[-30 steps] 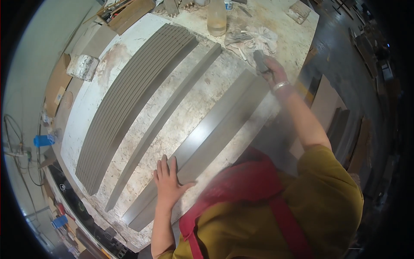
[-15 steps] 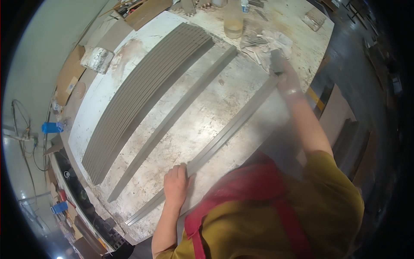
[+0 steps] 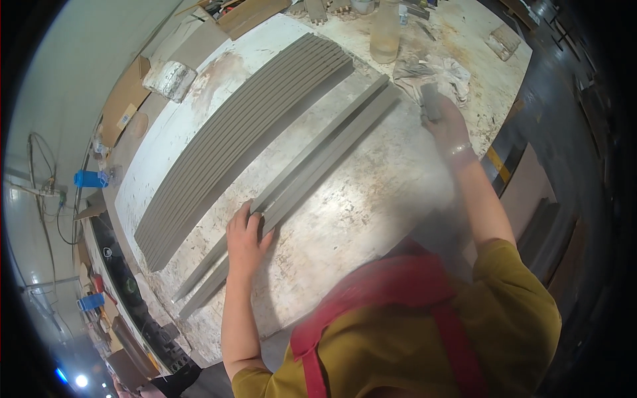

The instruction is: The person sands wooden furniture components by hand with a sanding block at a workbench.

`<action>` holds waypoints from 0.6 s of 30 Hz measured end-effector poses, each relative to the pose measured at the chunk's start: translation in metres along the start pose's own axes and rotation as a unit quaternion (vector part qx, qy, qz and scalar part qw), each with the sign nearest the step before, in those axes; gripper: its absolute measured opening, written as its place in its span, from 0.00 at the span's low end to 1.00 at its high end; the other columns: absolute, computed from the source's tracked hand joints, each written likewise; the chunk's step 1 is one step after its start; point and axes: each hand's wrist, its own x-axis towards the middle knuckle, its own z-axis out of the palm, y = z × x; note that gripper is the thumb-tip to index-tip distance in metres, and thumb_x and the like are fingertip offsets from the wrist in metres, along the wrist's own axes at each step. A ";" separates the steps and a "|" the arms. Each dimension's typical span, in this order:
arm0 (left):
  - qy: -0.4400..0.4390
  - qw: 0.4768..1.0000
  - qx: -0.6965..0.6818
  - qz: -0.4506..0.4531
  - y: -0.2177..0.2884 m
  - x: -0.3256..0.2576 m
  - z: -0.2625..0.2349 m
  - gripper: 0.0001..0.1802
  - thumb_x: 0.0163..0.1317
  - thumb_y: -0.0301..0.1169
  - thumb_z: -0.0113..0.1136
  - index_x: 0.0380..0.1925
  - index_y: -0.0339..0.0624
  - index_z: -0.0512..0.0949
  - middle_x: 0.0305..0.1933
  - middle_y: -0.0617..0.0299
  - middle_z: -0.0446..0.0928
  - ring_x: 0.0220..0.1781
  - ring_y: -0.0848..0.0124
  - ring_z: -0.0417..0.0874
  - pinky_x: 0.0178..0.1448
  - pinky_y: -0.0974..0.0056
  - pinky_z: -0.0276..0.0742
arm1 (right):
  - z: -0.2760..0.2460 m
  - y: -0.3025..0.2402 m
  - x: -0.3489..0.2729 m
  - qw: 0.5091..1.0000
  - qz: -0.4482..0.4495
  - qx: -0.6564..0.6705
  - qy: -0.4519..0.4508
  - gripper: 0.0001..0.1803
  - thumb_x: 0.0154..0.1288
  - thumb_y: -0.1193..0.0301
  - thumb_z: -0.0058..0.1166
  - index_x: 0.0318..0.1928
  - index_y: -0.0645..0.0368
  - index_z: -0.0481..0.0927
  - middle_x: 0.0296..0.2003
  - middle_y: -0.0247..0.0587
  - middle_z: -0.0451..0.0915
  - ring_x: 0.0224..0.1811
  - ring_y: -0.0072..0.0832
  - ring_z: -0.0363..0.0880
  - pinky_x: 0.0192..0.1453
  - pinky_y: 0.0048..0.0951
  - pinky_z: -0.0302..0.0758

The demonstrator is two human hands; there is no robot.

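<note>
Two long grey strips lie close together across the worktable [image 3: 345, 219], a narrow gap between them. My left hand [image 3: 245, 242] is closed over the near strip [image 3: 318, 166], toward its lower-left end. Its fingertips reach the far strip [image 3: 308, 152]. My right hand [image 3: 448, 126] grips a small grey rectangular block [image 3: 431, 103], raised off the strips' upper right ends and close to a crumpled whitish cloth [image 3: 451, 76]. Beyond the strips sits a row of several matching grey strips [image 3: 245, 146], laid side by side.
A clear bottle of pale liquid [image 3: 385, 36] stands at the back, by the cloth. Past the row lies a wrapped whitish bundle [image 3: 170, 81]. A blue clamp-like object [image 3: 91, 179] is at the table's left edge, and a small block [image 3: 503, 42] lies far right.
The near strip has moved away from my body, up beside the other strip, with my left hand on it. My right hand has come off its end, still holding the grey block.
</note>
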 end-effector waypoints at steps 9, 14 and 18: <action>-0.030 0.997 -0.049 -0.055 -0.011 -0.008 0.000 0.34 0.48 0.42 0.67 0.55 0.40 0.70 0.44 0.49 0.78 0.44 0.51 0.79 0.47 0.54 0.75 | 0.002 -0.002 0.013 0.899 -0.204 -0.381 -0.072 0.25 0.64 0.65 0.52 0.60 0.62 0.69 0.57 0.44 0.72 0.58 0.33 0.71 0.62 0.34 0.68; -0.094 0.993 -0.070 -0.014 0.051 -0.043 0.021 0.32 0.47 0.39 0.69 0.52 0.42 0.70 0.38 0.53 0.76 0.39 0.57 0.79 0.41 0.55 0.75 | 0.072 -0.034 -0.039 0.815 -0.269 -0.490 -0.151 0.24 0.70 0.64 0.45 0.62 0.64 0.68 0.61 0.44 0.70 0.64 0.32 0.67 0.67 0.31 0.63; -0.058 0.993 -0.096 -0.037 0.074 -0.060 0.024 0.34 0.45 0.39 0.70 0.53 0.43 0.70 0.30 0.58 0.71 0.36 0.64 0.77 0.40 0.60 0.71 | 0.073 0.013 -0.033 0.808 -0.245 -0.467 -0.263 0.25 0.70 0.64 0.46 0.62 0.66 0.69 0.60 0.45 0.71 0.63 0.32 0.66 0.67 0.30 0.61</action>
